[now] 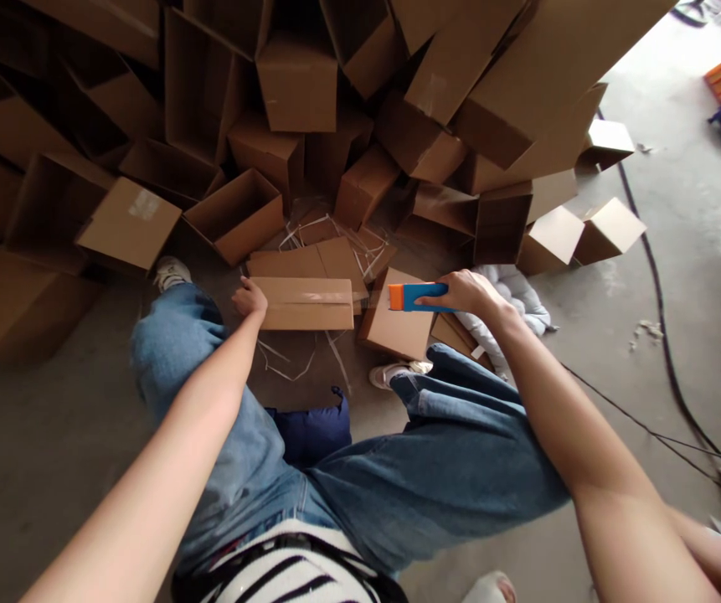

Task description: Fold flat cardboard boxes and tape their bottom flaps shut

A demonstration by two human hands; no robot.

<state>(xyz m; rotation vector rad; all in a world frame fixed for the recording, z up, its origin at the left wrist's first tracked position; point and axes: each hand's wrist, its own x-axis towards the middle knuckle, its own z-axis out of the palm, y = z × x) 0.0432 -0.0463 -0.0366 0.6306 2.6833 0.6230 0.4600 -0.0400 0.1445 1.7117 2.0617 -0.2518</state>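
A small cardboard box [306, 303] with a taped seam is held in front of my knees. My left hand [250, 297] grips its left end, fingers curled round the edge. My right hand [466, 293] is closed on a blue tool with an orange tip [415, 297], a tape dispenser or cutter, whose orange end points at the box's right end. I sit low on a dark blue cushion [313, 427], legs in jeans spread to either side.
A tall heap of open and closed cardboard boxes [297, 79] fills the far half of the view. Flattened cardboard [310, 260] and white plastic straps [335, 230] lie on the concrete floor. A white padded cloth [514, 293] lies right, black cables [661, 335] further right.
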